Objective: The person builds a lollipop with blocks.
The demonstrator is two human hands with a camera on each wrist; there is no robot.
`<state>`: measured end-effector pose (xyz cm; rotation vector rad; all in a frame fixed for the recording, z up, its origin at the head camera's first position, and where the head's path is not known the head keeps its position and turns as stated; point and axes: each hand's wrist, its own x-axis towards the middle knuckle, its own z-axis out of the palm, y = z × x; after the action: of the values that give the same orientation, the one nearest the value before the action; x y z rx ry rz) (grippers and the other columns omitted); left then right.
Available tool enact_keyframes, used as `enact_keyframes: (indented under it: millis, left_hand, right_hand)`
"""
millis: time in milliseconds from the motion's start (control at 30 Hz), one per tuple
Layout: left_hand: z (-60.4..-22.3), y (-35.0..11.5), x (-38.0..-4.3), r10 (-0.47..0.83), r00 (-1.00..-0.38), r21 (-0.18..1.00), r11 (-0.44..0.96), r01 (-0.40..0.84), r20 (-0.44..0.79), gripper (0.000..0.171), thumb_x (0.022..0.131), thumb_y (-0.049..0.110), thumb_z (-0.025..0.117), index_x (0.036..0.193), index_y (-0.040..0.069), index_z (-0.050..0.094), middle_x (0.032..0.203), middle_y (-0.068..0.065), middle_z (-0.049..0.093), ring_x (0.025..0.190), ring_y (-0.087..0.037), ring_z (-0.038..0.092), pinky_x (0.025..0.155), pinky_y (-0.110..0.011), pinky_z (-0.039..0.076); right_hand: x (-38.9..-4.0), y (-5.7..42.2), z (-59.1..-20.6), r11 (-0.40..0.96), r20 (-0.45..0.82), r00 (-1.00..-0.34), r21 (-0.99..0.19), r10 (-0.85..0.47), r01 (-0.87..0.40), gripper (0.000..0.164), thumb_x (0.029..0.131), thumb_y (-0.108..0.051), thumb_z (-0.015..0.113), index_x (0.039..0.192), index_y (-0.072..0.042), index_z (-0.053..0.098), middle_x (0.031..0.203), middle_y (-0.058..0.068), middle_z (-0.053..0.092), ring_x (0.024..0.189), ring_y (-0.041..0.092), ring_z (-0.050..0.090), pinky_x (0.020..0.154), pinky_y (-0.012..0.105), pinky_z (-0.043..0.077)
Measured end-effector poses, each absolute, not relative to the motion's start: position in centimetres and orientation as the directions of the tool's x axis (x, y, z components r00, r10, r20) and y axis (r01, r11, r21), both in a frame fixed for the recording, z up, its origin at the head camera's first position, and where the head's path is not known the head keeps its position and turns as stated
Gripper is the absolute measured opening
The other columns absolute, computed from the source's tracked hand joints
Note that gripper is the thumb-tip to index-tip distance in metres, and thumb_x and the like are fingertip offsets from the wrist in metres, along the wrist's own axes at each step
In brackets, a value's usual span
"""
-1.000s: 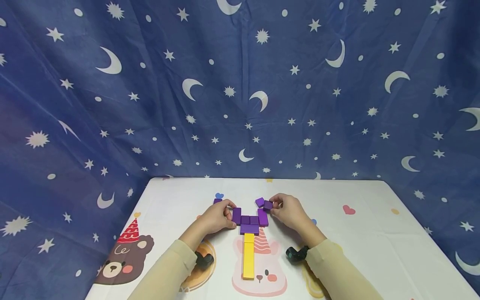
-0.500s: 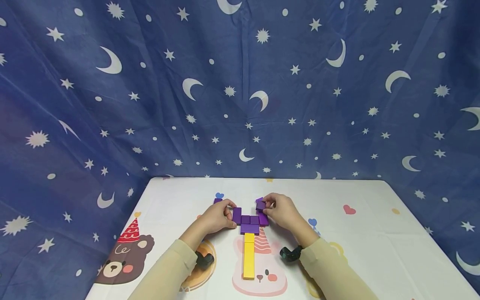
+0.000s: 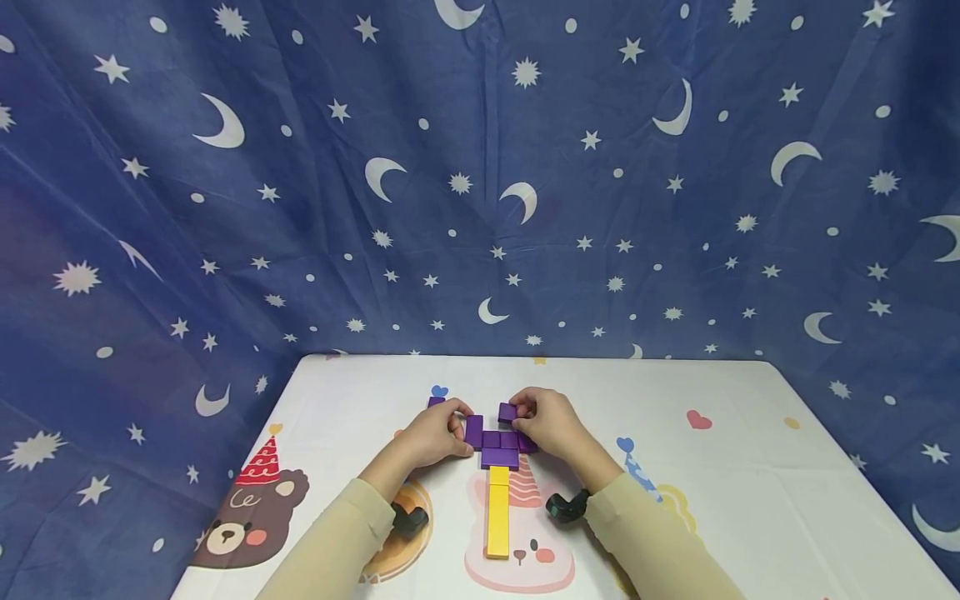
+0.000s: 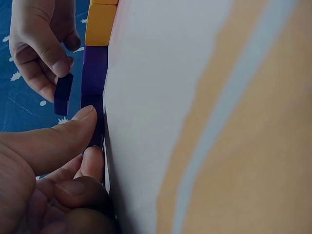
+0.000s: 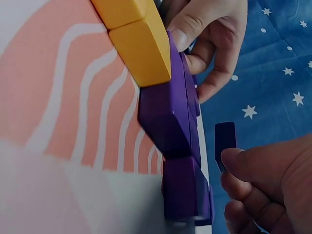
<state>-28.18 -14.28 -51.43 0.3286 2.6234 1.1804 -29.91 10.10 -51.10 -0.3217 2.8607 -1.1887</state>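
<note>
Purple blocks (image 3: 527, 445) part-covered by hands (image 3: 551, 423); shapes unclear.

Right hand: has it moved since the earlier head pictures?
Yes, leftward in the head view: the right hand has carried its purple block closer to the line of the long yellow block, which stayed put.

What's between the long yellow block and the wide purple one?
One short yellow block fills that stretch; the head view shows it.
</note>
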Motion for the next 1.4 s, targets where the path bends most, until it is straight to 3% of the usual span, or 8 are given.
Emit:
enact_keyframes:
  millis: [567, 1000, 1400]
  left_hand:
    - [-51.4, -14.4, -28.2, 0.317, -0.939, 0.757, 0.644, 0.112, -0.131, 0.058, 0.082, 0.012, 0.093, 0.132, 0.016, 0.066, 0.082, 0.001, 0.063, 0.072, -0.015, 0.054, 0.077, -0.034, 0.044]
    - [-51.6, -14.5, -28.3, 0.316, -0.940, 0.759, 0.642, 0.112, -0.129, 0.058, 0.081, 0.013, 0.094, 0.132, 0.016, 0.066, 0.083, 0.001, 0.062, 0.072, -0.015, 0.054, 0.076, -0.034, 0.044]
    - [-51.7, -14.5, -28.4, 0.323, -0.938, 0.760, 0.639, 0.117, -0.127, 0.058, 0.081, 0.013, 0.094, 0.132, 0.015, 0.065, 0.082, 0.002, 0.062, 0.072, -0.015, 0.055, 0.077, -0.034, 0.044]
  right_hand:
    - [-30.7, 8.4, -51.4, 0.725, 0.041, -0.963, -0.650, -0.265, -0.227, 0.021, 0.089, -0.005, 0.085, 0.109, -0.011, 0.081, 0.082, -0.004, 0.066, 0.078, 0.013, 0.058, 0.081, 0.034, 0.050]
    - [-31.2, 8.2, -50.9, 0.729, -0.054, -0.960, -0.662, -0.276, -0.172, 0.019, 0.088, -0.006, 0.086, 0.105, -0.012, 0.082, 0.081, -0.004, 0.069, 0.077, 0.014, 0.060, 0.079, 0.032, 0.049]
    - [-31.2, 7.7, -50.7, 0.767, -0.044, -0.959, -0.610, -0.281, -0.197, 0.014, 0.091, -0.012, 0.083, 0.105, -0.013, 0.083, 0.079, -0.005, 0.071, 0.079, 0.013, 0.061, 0.081, 0.035, 0.049]
